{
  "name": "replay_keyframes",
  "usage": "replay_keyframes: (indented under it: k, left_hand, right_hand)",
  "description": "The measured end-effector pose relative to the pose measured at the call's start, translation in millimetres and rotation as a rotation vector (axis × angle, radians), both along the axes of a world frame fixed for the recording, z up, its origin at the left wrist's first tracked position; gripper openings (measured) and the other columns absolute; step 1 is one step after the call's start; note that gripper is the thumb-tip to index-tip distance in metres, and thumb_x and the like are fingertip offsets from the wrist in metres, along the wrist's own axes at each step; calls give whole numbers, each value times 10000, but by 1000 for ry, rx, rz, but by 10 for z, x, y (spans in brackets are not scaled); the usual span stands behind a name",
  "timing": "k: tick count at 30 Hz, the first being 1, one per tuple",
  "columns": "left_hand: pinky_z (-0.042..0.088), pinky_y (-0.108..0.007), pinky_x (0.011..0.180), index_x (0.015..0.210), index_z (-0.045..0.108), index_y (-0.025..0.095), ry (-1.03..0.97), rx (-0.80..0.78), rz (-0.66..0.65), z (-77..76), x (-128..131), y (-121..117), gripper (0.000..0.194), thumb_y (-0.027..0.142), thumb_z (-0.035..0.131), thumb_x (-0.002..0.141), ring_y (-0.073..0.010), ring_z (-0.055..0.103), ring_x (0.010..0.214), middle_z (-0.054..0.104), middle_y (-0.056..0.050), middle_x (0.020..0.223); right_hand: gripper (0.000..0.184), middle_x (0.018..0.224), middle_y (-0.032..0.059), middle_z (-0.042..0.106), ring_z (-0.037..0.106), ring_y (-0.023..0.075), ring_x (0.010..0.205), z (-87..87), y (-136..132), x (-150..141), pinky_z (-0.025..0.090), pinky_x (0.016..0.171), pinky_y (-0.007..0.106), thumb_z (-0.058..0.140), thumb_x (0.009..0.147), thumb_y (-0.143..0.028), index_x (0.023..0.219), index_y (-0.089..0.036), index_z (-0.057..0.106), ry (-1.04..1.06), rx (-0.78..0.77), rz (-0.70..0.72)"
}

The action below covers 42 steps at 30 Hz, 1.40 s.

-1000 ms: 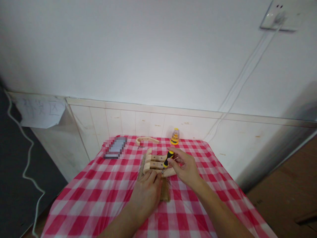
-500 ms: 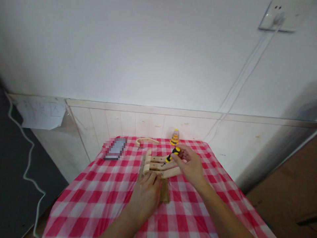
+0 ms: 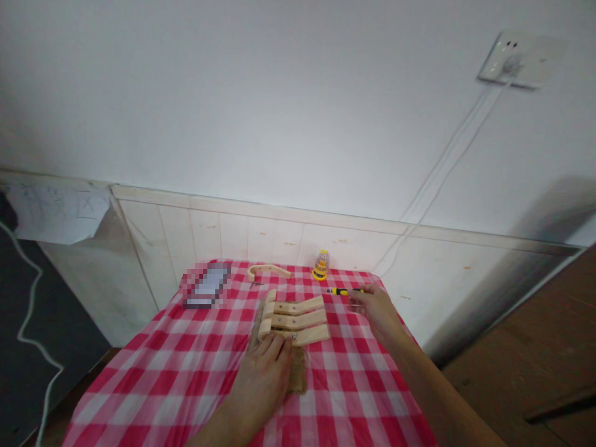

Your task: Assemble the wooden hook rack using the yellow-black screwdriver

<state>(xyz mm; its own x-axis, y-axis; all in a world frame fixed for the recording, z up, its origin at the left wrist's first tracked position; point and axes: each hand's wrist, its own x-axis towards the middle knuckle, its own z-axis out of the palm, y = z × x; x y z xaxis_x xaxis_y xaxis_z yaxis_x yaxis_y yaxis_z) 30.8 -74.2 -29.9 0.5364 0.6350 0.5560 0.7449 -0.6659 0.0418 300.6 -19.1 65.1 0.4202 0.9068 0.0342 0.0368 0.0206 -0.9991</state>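
My left hand (image 3: 261, 370) presses down with bent fingers on the nearest of three curved wooden hooks (image 3: 313, 336), near its curled end. The hooks lie side by side across a brown board (image 3: 298, 374); dark screw heads show in the two farther ones. Off to the right, my right hand (image 3: 379, 311) grips a yellow and black screwdriver (image 3: 342, 292) by its handle end. The tool is held level, pointing left, apart from the hooks. Part of the board is hidden under my left hand.
A loose curved wooden hook (image 3: 274, 269) lies at the back, with small dark screws (image 3: 256, 284) beside it. A yellow-based clear bit case (image 3: 321, 267) stands near the wall. A blurred phone-like slab (image 3: 208, 287) rests at the back left of the checked tablecloth (image 3: 354, 385).
The screwdriver has left the middle hook and moved right with my right hand, turning from slanted to level. My left hand stays on the nearest hook. The view has shifted slightly.
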Motion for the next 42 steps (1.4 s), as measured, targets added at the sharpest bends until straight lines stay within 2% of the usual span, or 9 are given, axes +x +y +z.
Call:
replay_keyframes:
  k: [6, 10, 13, 16, 21, 30, 35, 38, 42]
  left_hand:
    - [570, -388, 956, 1205, 652, 163, -110, 102, 27, -131, 16, -6, 310, 109, 536, 922, -226, 700, 1048, 749, -71, 1119]
    - [562, -384, 968, 1214, 662, 168, -136, 157, 35, -149, 4, -23, 325, 118, 476, 953, -227, 699, 1093, 756, -70, 1163]
    - [571, -341, 942, 1220, 668, 144, -80, 203, 10, -99, -34, -23, 339, 118, 421, 991, -213, 706, 1104, 761, -86, 1166]
    - [582, -301, 904, 1205, 674, 124, -35, 225, 7, -53, -77, -20, 345, 185, 375, 1044, -192, 728, 1049, 775, -87, 1134]
    - [568, -280, 939, 1147, 693, 133, -6, 233, -15, -80, -128, -33, 331, 191, 383, 1049, -181, 717, 1088, 776, -78, 1122]
    - [527, -270, 1021, 1187, 704, 153, 62, 234, -63, -125, -239, -56, 363, 365, 437, 1063, -185, 688, 1150, 758, -65, 1203]
    - [501, -235, 1063, 1235, 688, 160, 16, 221, -52, -154, -243, -54, 297, 273, 484, 1052, -153, 692, 1154, 749, -68, 1213]
    - [520, -228, 1042, 1225, 692, 169, -20, 247, -35, -181, -224, -44, 295, 248, 460, 1062, -144, 706, 1130, 757, -63, 1186]
    - [532, -240, 1035, 1259, 678, 175, -25, 278, -34, -244, -200, -34, 317, 235, 434, 1067, -143, 709, 1129, 751, -61, 1203]
  right_hand:
    - [267, 642, -2, 668, 614, 214, 617, -442, 19, 7, 467, 566, 313, 799, 541, -300, 708, -236, 601, -292, 8, -16]
    - [171, 822, 62, 728, 669, 257, 777, -641, -57, 15, 515, 702, 368, 704, 720, -363, 787, -242, 603, -575, 52, 148]
    - [82, 865, 76, 719, 668, 260, 789, -762, -121, 51, 520, 716, 385, 580, 826, -309, 865, -239, 593, -815, 6, 253]
    - [146, 941, 102, 724, 680, 279, 867, -801, -167, 75, 532, 758, 408, 540, 862, -283, 971, -220, 615, -925, -35, 337]
    - [222, 1036, 108, 739, 697, 288, 958, -675, -192, 76, 556, 829, 428, 558, 918, -339, 1072, -225, 671, -913, -19, 458]
    - [153, 946, 85, 758, 733, 265, 826, -389, -203, 113, 607, 746, 400, 646, 885, -362, 997, -267, 692, -838, 109, 258]
    - [105, 926, 68, 762, 729, 256, 810, -116, -243, -65, 612, 747, 386, 637, 917, -315, 993, -305, 709, -865, 258, 280]
    - [105, 922, 60, 763, 724, 243, 811, 49, -133, -199, 596, 732, 361, 625, 941, -292, 993, -307, 714, -892, 298, 344]
    - [153, 852, 53, 756, 706, 225, 775, 178, 228, -442, 550, 719, 338, 586, 958, -268, 891, -273, 723, -937, 258, 506]
